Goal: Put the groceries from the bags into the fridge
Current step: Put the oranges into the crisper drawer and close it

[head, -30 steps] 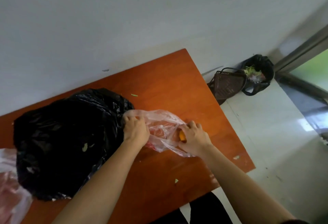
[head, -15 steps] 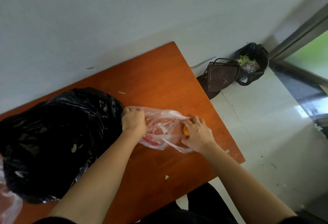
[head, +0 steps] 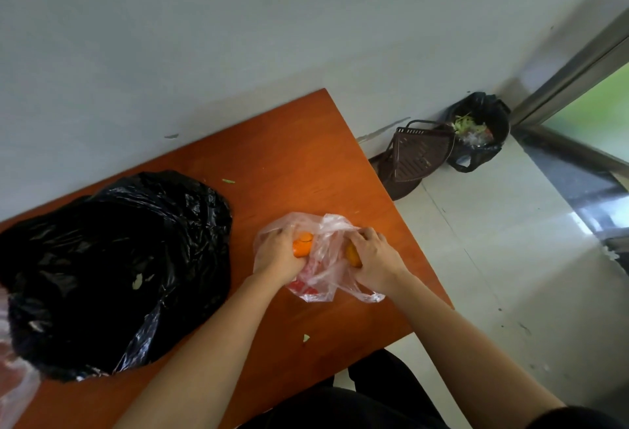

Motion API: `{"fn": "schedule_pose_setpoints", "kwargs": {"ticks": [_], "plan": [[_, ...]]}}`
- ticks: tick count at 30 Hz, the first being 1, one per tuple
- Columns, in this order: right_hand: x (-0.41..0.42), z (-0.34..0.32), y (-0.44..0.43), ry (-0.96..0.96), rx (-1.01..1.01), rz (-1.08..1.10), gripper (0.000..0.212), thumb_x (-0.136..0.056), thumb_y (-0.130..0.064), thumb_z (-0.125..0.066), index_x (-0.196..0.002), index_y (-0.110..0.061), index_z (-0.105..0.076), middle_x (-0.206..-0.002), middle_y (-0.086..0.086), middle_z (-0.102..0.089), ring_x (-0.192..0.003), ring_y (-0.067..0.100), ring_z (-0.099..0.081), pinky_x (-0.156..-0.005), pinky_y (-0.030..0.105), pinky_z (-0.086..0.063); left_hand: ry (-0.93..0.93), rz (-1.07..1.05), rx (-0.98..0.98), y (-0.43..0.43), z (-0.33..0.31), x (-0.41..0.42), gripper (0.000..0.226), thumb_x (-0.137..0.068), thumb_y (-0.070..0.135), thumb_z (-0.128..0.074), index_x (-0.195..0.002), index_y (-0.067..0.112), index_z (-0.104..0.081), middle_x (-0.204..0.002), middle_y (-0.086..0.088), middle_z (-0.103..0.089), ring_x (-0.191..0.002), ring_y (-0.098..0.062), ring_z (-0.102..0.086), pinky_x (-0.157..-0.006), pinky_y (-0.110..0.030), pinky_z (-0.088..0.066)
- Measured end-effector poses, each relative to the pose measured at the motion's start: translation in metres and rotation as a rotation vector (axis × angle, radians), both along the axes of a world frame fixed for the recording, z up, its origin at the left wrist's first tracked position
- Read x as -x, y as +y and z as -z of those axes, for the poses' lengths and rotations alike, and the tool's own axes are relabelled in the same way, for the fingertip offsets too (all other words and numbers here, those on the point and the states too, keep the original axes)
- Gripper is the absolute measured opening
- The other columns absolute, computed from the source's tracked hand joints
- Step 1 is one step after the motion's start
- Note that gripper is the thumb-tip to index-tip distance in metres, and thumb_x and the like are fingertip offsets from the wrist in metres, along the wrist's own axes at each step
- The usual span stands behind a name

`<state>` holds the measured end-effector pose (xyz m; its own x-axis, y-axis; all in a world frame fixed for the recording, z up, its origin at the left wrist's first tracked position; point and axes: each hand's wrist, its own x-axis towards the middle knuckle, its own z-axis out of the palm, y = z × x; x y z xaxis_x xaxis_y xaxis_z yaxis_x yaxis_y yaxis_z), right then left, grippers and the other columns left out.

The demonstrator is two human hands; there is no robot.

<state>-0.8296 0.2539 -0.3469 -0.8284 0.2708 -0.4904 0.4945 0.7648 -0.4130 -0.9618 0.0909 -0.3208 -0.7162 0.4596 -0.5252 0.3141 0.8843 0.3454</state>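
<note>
Fingers point(head: 274, 240) of the left hand point(head: 277, 255) curl round an orange piece point(head: 303, 245). Those of the right hand point(head: 376, 260) clasp a second orange piece point(head: 353, 255). Both pieces sit in the mouth of a clear plastic bag point(head: 323, 279) on the surface point(head: 306, 156), near its right edge. A bulging black bag point(head: 112, 258) lies toward the left edge, apart from it. On the floor point(head: 493, 241) past the far right corner stand a brown basket point(head: 420, 156) and a lined bin point(head: 483, 136).
</note>
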Motion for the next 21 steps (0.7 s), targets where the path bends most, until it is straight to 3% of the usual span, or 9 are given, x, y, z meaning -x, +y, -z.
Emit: {"fn": "schedule_pose_setpoints", "kwargs": {"ticks": [3,7,9,13,16,18,21], "plan": [[0.001,-0.012,0.003,0.028,0.032,0.0,0.073,-0.086,-0.05,-0.069,-0.146,-0.031,-0.032,-0.141,0.003,-0.045,-0.126,0.027,-0.049,-0.098,0.041,-0.051,-0.05,-0.104,-0.048,-0.006,-0.023,0.004,0.074,-0.076,0.017,-0.079,-0.139,0.031,-0.042,-0.102,0.008,-0.049,-0.072,-0.004,-0.045,-0.055,-0.018,-0.039],[0.023,-0.035,0.004,0.098,0.074,-0.026,0.072,-0.082,-0.038,-0.07,-0.145,-0.03,-0.036,-0.137,0.004,-0.049,-0.117,0.027,-0.056,-0.093,0.039,-0.054,-0.105,-0.28,-0.11,-0.019,-0.061,0.012,0.077,-0.053,0.037,-0.082,-0.12,0.046,-0.045,-0.116,0.005,-0.049,-0.106,-0.021,-0.055,-0.088,-0.042,-0.054],[0.038,-0.049,-0.001,0.148,0.088,-0.042,0.072,-0.082,-0.032,-0.069,-0.147,-0.026,-0.037,-0.137,0.005,-0.048,-0.119,0.029,-0.055,-0.094,0.039,-0.052,-0.072,-0.301,-0.152,-0.03,-0.073,0.018,0.073,-0.046,0.049,-0.077,-0.114,0.048,-0.05,-0.122,0.009,-0.055,-0.111,-0.021,-0.057,-0.093,-0.046,-0.053],[0.061,-0.07,-0.013,0.26,0.085,-0.04,0.076,-0.077,-0.031,-0.07,-0.147,-0.027,-0.04,-0.136,0.006,-0.048,-0.123,0.031,-0.051,-0.094,0.043,-0.052,-0.02,-0.338,-0.277,-0.05,-0.106,0.022,0.066,-0.06,0.05,-0.083,-0.121,0.046,-0.058,-0.115,0.019,-0.059,-0.102,-0.008,-0.06,-0.09,-0.038,-0.055],[0.071,-0.081,-0.023,0.336,0.067,-0.004,0.071,-0.081,-0.03,-0.068,-0.147,-0.026,-0.041,-0.137,0.006,-0.048,-0.124,0.032,-0.051,-0.093,0.043,-0.052,0.076,-0.37,-0.329,-0.062,-0.123,0.031,0.056,-0.065,0.042,-0.082,-0.116,0.042,-0.06,-0.117,0.013,-0.057,-0.107,-0.013,-0.058,-0.094,-0.039,-0.053],[0.073,-0.09,-0.029,0.371,0.04,0.03,0.068,-0.084,-0.031,-0.067,-0.147,-0.027,-0.04,-0.137,0.005,-0.047,-0.125,0.031,-0.05,-0.093,0.043,-0.051,0.014,-0.354,-0.333,-0.067,-0.133,0.04,0.057,-0.07,0.04,-0.081,-0.122,0.04,-0.058,-0.121,0.009,-0.053,-0.109,-0.018,-0.057,-0.092,-0.041,-0.054],[0.069,-0.101,-0.038,0.395,-0.021,0.108,0.069,-0.087,-0.036,-0.067,-0.149,-0.03,-0.036,-0.142,0.003,-0.043,-0.127,0.03,-0.048,-0.093,0.042,-0.052,-0.153,-0.299,-0.322,-0.068,-0.14,0.055,0.065,-0.079,0.04,-0.069,-0.139,0.034,-0.046,-0.114,0.005,-0.056,-0.097,-0.019,-0.063,-0.074,-0.037,-0.058]]}}
